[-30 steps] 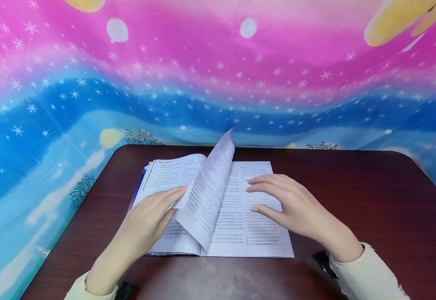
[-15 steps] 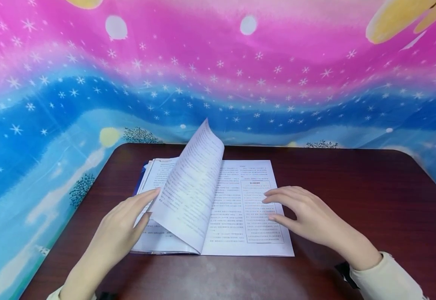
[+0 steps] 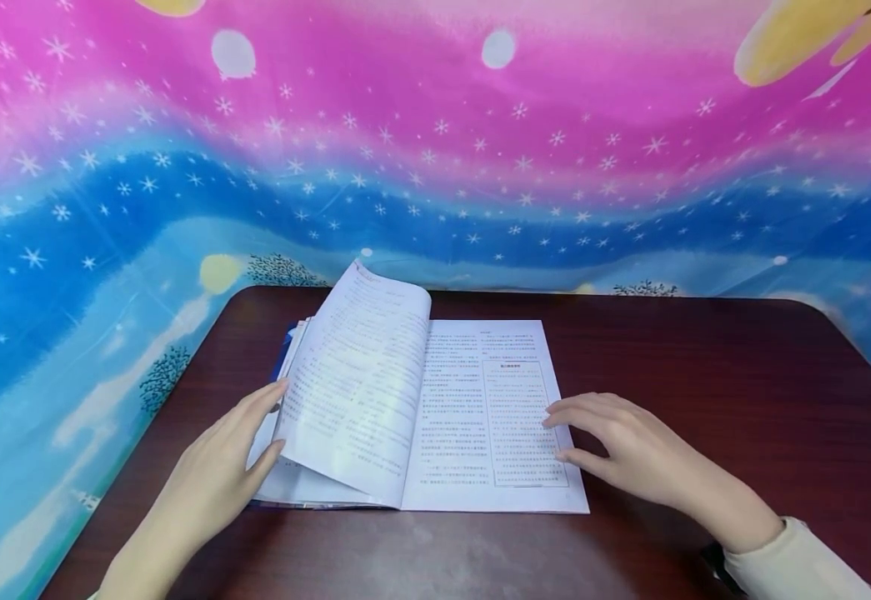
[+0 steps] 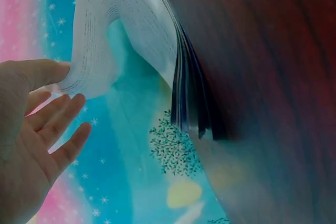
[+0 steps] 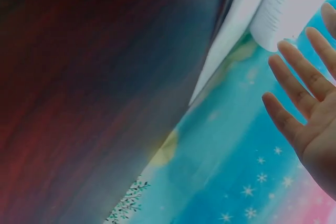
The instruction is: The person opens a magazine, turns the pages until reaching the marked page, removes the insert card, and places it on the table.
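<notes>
An open magazine [image 3: 453, 417] with printed text lies on the table in the head view. One of its pages [image 3: 352, 383] stands lifted and bowed over the left half, its top corner raised. At that page's left edge, my left hand [image 3: 213, 467] pinches the paper between thumb and fingers. The left wrist view shows the thumb on the curled page [image 4: 92, 51], with the other fingers of the left hand [image 4: 39, 124] spread below. Over the right margin hovers my right hand [image 3: 630, 450], fingers loosely bent and holding nothing. In the right wrist view, the right hand's fingers [image 5: 296, 72] are spread.
The dark reddish-brown wooden table [image 3: 705, 367] extends on both sides of the magazine. Behind it hangs a pink and blue cloth [image 3: 435, 167] with snowflake prints. A stack of turned pages and a blue cover edge [image 3: 282, 354] show at the left.
My left hand has moved left and down, bringing the page over from the middle toward the left half. The right hand has drawn back right and downward, toward the magazine's right edge.
</notes>
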`<state>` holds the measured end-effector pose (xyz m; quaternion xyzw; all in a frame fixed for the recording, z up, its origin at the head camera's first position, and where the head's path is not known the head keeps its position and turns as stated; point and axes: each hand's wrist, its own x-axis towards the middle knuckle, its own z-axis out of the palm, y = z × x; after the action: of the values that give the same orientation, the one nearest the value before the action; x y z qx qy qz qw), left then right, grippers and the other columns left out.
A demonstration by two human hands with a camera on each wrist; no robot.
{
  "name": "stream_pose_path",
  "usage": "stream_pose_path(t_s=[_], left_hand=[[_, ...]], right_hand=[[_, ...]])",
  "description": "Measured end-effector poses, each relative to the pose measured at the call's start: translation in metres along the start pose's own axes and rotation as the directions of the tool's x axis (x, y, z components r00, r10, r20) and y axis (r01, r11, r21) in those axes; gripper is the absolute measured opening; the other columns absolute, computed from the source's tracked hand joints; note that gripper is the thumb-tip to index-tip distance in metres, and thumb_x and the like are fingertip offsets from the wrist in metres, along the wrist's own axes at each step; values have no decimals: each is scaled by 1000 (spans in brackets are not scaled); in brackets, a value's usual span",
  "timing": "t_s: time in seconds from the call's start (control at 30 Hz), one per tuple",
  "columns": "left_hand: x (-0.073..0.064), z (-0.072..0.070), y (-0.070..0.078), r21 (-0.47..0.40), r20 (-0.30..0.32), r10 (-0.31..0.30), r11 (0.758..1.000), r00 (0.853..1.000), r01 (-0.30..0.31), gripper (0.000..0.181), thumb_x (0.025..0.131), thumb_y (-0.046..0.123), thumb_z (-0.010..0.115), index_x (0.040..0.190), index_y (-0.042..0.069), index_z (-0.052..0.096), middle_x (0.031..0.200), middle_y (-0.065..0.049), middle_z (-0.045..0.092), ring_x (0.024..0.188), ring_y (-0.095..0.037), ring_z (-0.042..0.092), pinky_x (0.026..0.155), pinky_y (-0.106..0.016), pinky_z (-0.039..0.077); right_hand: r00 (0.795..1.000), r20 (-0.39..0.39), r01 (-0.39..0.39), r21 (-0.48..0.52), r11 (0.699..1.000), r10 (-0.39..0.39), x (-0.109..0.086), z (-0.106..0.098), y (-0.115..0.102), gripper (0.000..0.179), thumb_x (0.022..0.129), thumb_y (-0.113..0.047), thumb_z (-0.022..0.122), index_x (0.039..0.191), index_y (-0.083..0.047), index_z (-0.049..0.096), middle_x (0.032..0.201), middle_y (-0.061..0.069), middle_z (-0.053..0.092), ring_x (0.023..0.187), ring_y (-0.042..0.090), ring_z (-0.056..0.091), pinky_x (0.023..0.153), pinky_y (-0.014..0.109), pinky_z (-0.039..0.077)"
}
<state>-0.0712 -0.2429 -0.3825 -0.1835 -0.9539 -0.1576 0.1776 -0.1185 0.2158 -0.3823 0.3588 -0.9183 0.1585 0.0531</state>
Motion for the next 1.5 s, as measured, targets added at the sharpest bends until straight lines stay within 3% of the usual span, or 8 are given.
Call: stream_pose_path(t_s=[0.3,0.47,0.6,0.9,1.17,1.27,1.43,1.5], left_hand=[[-6,0,-5,5,147,-70,998,987,70,70,80,9,82,143,3,50,140,-17,53,124,-37,55,94,-57,48],[-10,3,-10,24,265,-147,989,953,146,68,82,16,82,141,4,52,139,-18,54,125,-38,54,95,-58,46],[-14,7,-13,54,318,-186,983,930,178,66,82,21,82,139,4,54,137,-20,56,124,-41,54,95,-60,45],[-12,8,-19,62,356,-173,985,919,161,75,78,33,85,139,3,55,146,-23,46,129,-45,47,97,-63,42],[-3,9,-18,15,413,-159,986,897,168,66,81,31,82,137,6,59,142,-19,52,129,-43,48,100,-63,40],[2,11,-18,-11,443,-157,983,882,181,67,81,29,83,137,5,58,143,-18,51,131,-42,47,102,-61,40],[6,14,-16,-48,514,-152,977,844,206,70,77,27,86,137,5,58,143,-18,51,132,-41,46,102,-59,41],[5,15,-16,-48,527,-151,977,837,206,71,75,26,87,136,4,58,142,-19,52,131,-40,48,101,-58,41]], right_hand=[[993,106,-48,12,999,46,-9,3,5,42,79,-24,85,118,-19,70,126,0,64,115,23,61,94,48,50],[983,165,-89,44,995,81,-11,4,8,48,78,-25,85,122,-19,68,131,4,62,120,28,58,96,51,48],[969,215,-136,68,988,118,-12,5,9,51,77,-28,86,124,-20,67,136,6,59,124,31,55,97,54,47],[954,271,-158,95,983,127,-9,7,10,57,73,-28,89,126,-19,67,143,7,54,129,34,51,97,56,46],[940,313,-179,118,977,135,-5,12,8,65,71,-25,90,130,-15,65,146,9,50,132,36,47,100,56,44],[930,335,-210,138,968,154,-2,13,7,67,70,-23,91,132,-14,64,147,10,49,133,36,46,100,55,44],[916,355,-251,144,957,187,0,11,6,69,69,-20,91,132,-11,63,147,13,49,133,38,45,100,55,44],[913,357,-258,134,957,196,1,11,6,69,69,-19,92,131,-10,64,146,13,49,133,38,46,100,55,45]])
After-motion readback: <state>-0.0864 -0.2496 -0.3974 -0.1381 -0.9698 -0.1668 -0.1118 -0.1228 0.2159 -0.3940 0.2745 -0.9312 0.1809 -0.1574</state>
